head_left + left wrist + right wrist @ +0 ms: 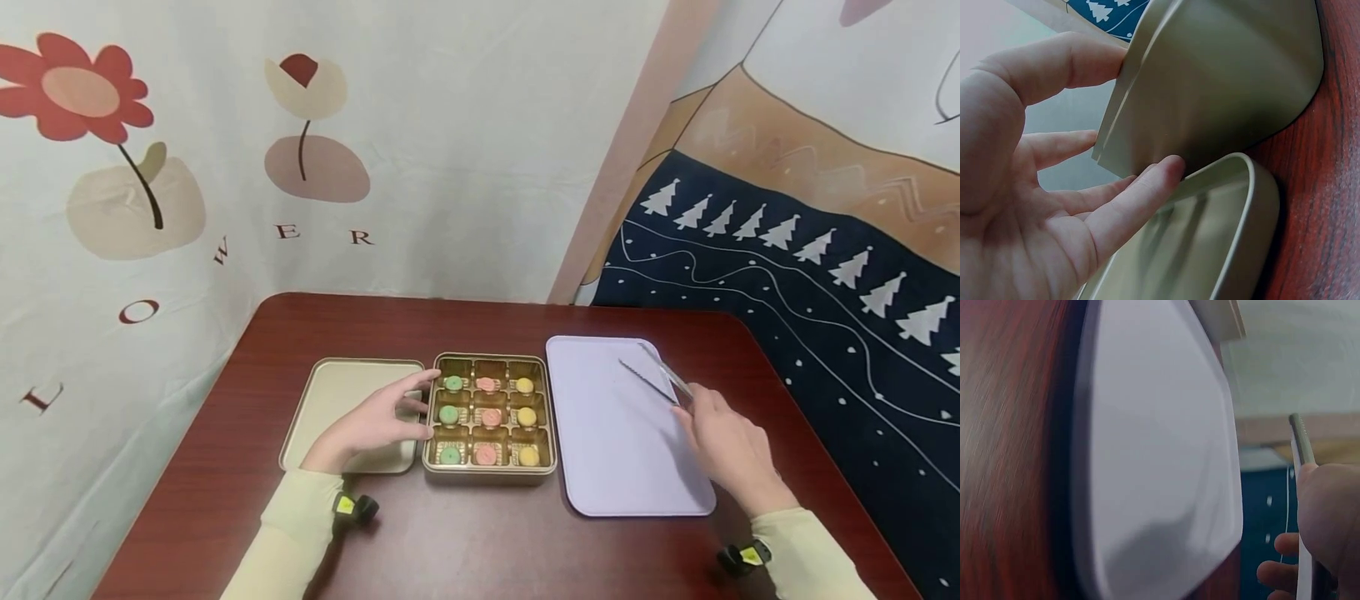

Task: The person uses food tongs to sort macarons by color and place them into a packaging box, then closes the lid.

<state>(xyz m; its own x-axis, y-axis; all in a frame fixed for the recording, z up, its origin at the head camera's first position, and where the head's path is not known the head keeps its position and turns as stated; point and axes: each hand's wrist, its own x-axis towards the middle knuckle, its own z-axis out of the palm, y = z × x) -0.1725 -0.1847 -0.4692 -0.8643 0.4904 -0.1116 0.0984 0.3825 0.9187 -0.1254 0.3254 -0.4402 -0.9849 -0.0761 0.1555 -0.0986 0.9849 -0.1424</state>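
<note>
A square gold tin (pixel 491 476) with a divided insert stands in the middle of the table. Its compartments hold small round cookie-like pieces: green (pixel 449 415) in the left column, pink (pixel 491 417) in the middle, yellow (pixel 527 417) on the right. My left hand (pixel 378 417) touches the tin's left side with fingers spread and fairly straight; the left wrist view shows fingertips at the tin's wall (pixel 1210 75). My right hand (pixel 727 446) grips metal tongs (pixel 660 375), their two arms apart over the lilac tray (pixel 615 450).
A shallow gold lid (pixel 337 400) lies hollow side up left of the tin, partly under my left hand and forearm. The lilac tray sits close to the tin's right side. Behind the dark red table (pixel 487 542) hang printed cloths (pixel 480 150).
</note>
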